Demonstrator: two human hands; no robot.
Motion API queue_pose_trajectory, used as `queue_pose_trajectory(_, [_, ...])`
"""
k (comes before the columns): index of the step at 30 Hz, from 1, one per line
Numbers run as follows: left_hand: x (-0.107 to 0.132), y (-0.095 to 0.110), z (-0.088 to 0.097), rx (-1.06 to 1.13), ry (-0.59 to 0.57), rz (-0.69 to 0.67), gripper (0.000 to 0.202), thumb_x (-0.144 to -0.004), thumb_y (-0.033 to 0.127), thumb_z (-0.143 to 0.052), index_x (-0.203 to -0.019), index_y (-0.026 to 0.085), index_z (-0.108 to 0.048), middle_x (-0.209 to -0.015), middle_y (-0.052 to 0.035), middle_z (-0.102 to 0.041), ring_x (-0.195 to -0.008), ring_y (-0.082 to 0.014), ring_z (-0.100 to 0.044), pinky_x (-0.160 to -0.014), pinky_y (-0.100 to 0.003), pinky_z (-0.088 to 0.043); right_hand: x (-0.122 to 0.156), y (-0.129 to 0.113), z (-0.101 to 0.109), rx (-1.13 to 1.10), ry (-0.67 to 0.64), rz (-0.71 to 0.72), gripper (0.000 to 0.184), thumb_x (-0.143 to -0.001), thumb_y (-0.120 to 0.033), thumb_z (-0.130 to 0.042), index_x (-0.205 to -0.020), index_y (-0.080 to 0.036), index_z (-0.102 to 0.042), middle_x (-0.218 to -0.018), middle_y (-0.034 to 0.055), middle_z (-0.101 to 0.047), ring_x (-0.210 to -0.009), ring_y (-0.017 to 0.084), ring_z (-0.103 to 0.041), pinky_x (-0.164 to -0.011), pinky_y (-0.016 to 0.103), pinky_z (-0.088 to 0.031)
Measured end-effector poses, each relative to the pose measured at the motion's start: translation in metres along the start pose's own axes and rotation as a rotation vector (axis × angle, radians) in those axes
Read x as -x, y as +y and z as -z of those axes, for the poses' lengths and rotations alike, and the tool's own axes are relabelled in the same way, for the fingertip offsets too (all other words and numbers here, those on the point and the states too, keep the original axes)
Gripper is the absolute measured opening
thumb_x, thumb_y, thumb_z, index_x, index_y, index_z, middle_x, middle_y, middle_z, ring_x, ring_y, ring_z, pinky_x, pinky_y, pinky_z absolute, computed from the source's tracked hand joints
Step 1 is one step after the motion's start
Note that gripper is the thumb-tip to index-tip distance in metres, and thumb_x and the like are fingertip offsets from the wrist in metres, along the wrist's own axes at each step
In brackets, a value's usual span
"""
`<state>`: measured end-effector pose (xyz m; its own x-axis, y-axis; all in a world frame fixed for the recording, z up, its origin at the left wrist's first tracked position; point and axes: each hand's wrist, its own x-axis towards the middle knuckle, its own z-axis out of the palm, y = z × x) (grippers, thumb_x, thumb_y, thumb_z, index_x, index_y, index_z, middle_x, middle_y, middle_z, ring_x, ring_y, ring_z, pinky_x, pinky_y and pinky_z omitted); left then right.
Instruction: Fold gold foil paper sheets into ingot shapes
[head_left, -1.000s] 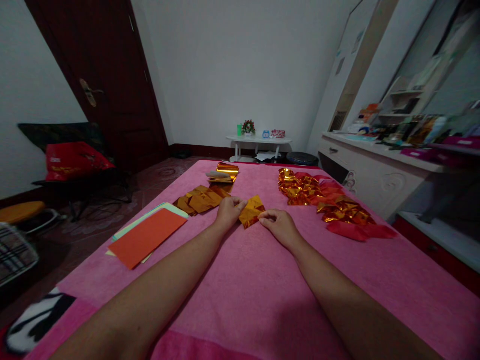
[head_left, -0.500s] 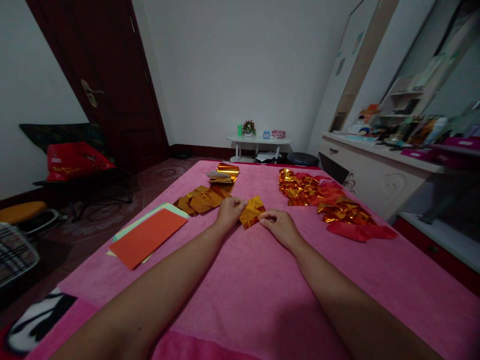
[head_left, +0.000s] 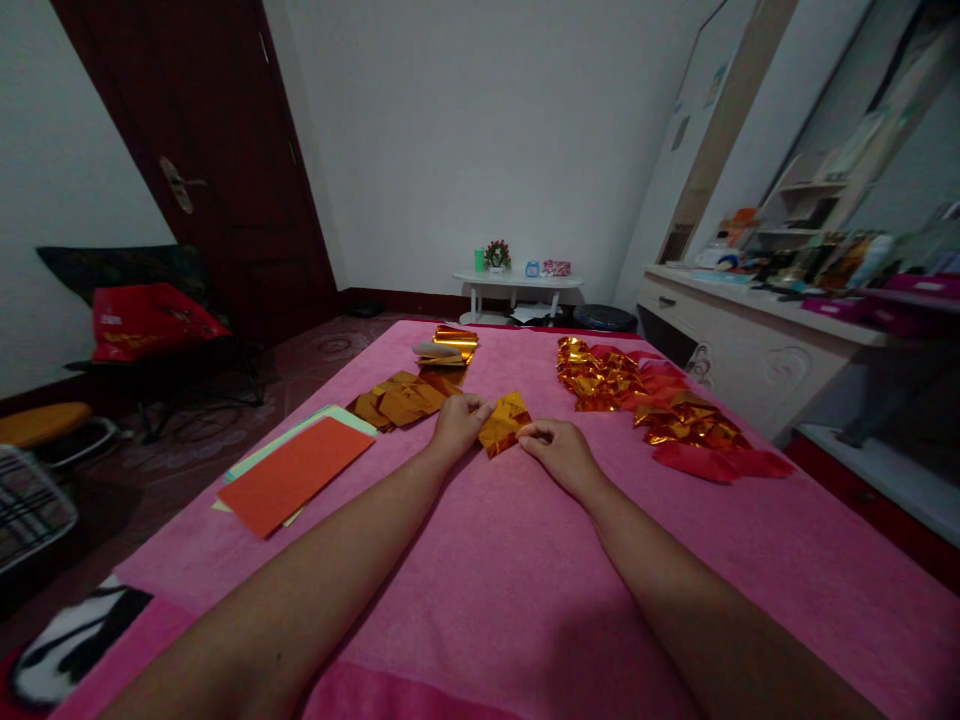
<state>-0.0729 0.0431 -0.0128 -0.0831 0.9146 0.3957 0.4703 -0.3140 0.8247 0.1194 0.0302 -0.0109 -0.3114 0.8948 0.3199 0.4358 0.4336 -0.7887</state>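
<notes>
A small folded piece of gold foil paper point(head_left: 503, 426) lies between my hands on the pink cloth point(head_left: 480, 560). My left hand point(head_left: 459, 424) pinches its left corner. At its right edge, the fingers of my right hand point(head_left: 559, 447) close on the lower right corner. To the left of my left hand is a pile of folded gold-brown papers point(head_left: 401, 400). Behind that pile sit a shiny gold roll point(head_left: 456, 343) and a small stack of paper. Crumpled gold and red foil pieces point(head_left: 615, 378) lie in a heap to the right.
An orange sheet point(head_left: 300, 475) tops several pale coloured sheets at the left. Beyond the cloth stands a low white table point(head_left: 517, 280) with small items. A white dresser point(head_left: 765, 340) is on the right; a chair with a red bag point(head_left: 154, 322) is on the left.
</notes>
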Motion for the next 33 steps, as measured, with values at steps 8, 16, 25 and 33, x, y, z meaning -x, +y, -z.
queue_pose_trajectory(8, [0.0008, 0.0028, 0.0001, 0.002, -0.01, 0.014, 0.037, -0.077, 0.043, -0.055, -0.059, 0.012, -0.061, -0.053, 0.0009, -0.053, -0.051, -0.0096, -0.042, -0.048, -0.021, -0.026, 0.001, -0.005, 0.0015, -0.015, -0.01, -0.003, 0.015, -0.071, -0.02, -0.058, -0.079, -0.017, -0.071, -0.08, 0.0032, -0.071, -0.073, 0.017, -0.064, -0.069, 0.027, -0.047])
queue_pose_trajectory(16, [0.0007, -0.0016, -0.0001, 0.008, -0.008, 0.015, 0.036, -0.077, 0.044, -0.055, -0.06, 0.012, -0.061, -0.052, 0.0015, -0.051, -0.051, -0.0094, -0.042, -0.048, -0.021, -0.026, 0.0015, -0.0061, 0.002, 0.006, -0.014, 0.001, 0.015, -0.072, -0.021, -0.058, -0.079, -0.018, -0.071, -0.08, 0.0028, -0.071, -0.072, 0.017, -0.063, -0.068, 0.027, -0.047])
queue_pose_trajectory(25, [0.0009, -0.001, -0.0012, 0.071, 0.0, 0.036, 0.036, -0.075, 0.045, -0.057, -0.059, 0.012, -0.06, -0.051, 0.0021, -0.05, -0.049, -0.009, -0.04, -0.047, -0.021, -0.026, 0.0013, -0.0044, 0.0019, 0.011, -0.009, 0.009, 0.015, -0.072, -0.021, -0.058, -0.079, -0.019, -0.071, -0.08, 0.0026, -0.071, -0.072, 0.017, -0.064, -0.068, 0.027, -0.047])
queue_pose_trajectory(33, [0.0021, 0.0045, 0.0007, 0.025, -0.021, 0.005, 0.038, -0.077, 0.044, -0.055, -0.058, 0.012, -0.059, -0.051, 0.0021, -0.049, -0.05, -0.009, -0.041, -0.048, -0.021, -0.026, 0.0014, -0.0043, 0.0016, 0.013, -0.015, 0.024, 0.016, -0.072, -0.021, -0.057, -0.078, -0.018, -0.071, -0.08, 0.0028, -0.071, -0.072, 0.017, -0.063, -0.069, 0.028, -0.047])
